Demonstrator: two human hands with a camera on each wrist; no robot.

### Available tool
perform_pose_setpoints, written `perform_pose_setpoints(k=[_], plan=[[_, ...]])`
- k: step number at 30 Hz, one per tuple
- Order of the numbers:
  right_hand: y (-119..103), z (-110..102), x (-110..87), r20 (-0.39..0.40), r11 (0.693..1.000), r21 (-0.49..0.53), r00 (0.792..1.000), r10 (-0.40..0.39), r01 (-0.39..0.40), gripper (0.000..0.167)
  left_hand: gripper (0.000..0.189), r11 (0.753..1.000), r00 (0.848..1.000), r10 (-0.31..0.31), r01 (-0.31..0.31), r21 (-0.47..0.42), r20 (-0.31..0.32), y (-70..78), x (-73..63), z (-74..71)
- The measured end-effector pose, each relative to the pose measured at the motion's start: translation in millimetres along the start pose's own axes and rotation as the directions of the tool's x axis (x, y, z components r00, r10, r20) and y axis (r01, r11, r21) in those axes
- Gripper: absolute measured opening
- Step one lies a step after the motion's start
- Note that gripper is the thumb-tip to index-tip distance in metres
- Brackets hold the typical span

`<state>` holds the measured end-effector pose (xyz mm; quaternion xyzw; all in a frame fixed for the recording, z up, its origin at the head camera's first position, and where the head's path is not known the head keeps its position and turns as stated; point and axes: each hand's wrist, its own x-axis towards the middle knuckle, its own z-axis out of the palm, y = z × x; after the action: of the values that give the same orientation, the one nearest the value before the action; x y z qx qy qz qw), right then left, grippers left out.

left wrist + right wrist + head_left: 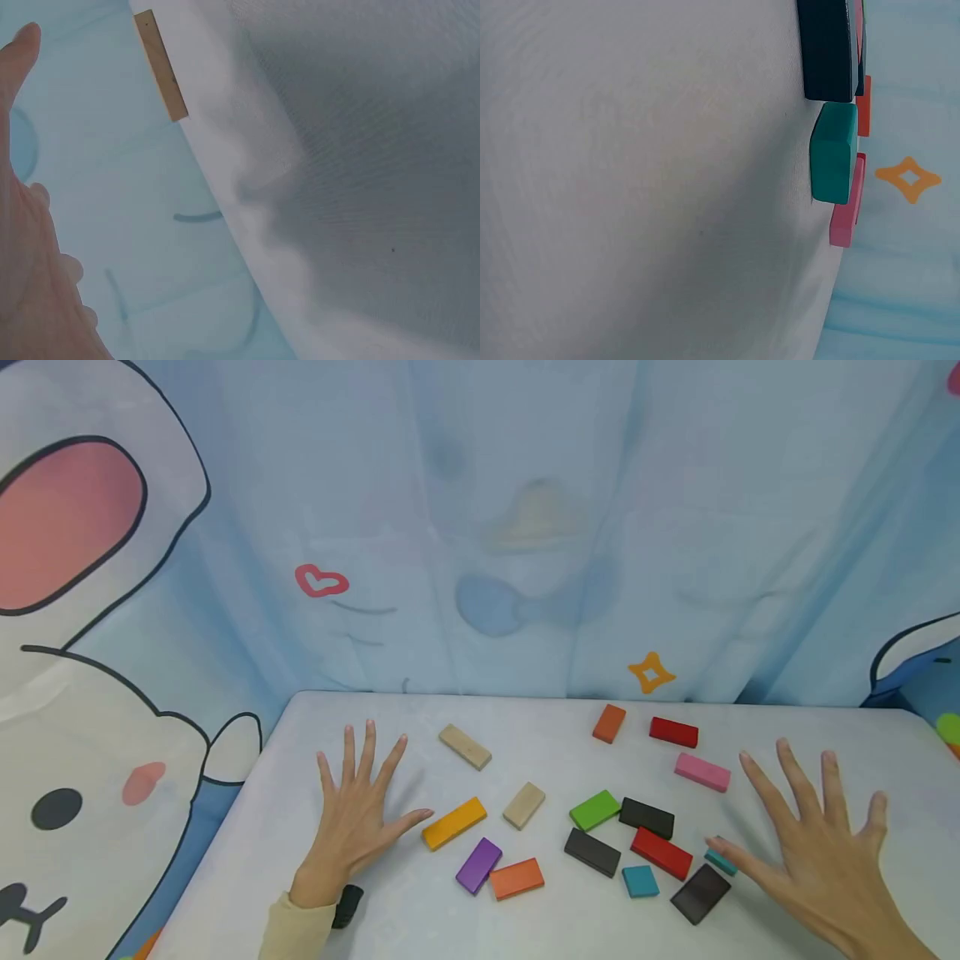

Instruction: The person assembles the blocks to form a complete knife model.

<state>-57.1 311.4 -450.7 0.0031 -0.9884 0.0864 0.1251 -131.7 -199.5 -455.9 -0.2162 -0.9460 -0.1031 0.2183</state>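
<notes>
My left hand [348, 818] is spread over the left of the table, thumb toward a yellow block [454, 823]. Right of that lie a purple block [478, 866] and an orange block [517, 879], close together. My right hand [832, 852] has its fingers spread on the right side. Its thumb overlaps a teal block [721, 862] in the head view, next to a dark block [701, 894]. A pink block [702, 772] lies beyond its fingertips to the left. Neither hand holds anything. In the left wrist view a wooden block [161, 66] shows at the table's edge.
Between the hands lie a green block [596, 810], black blocks [592, 852], a red block [662, 853] and a blue block [641, 882]. Plain wooden blocks [465, 747] and another orange block [609, 724] are farther back. A blue printed curtain [375, 527] hangs behind the white table [337, 714].
</notes>
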Motion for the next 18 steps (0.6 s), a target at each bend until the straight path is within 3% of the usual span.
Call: perform_pose_setpoints(k=[9,18], plan=[[-2,2,-0.3,0.014,1.0,0.001,1.0,-0.008,0.008,0.129,0.1,1.0,1.0,-0.001,0.001,-0.008,0.024,0.0,0.1,-0.4],[-13,-2,4.4,0.003,0.998,0.03,0.999,-0.05,0.05,0.126,0.103,0.999,0.999,0.028,-0.027,-0.029,0.04,2.7,14.3,-2.7]])
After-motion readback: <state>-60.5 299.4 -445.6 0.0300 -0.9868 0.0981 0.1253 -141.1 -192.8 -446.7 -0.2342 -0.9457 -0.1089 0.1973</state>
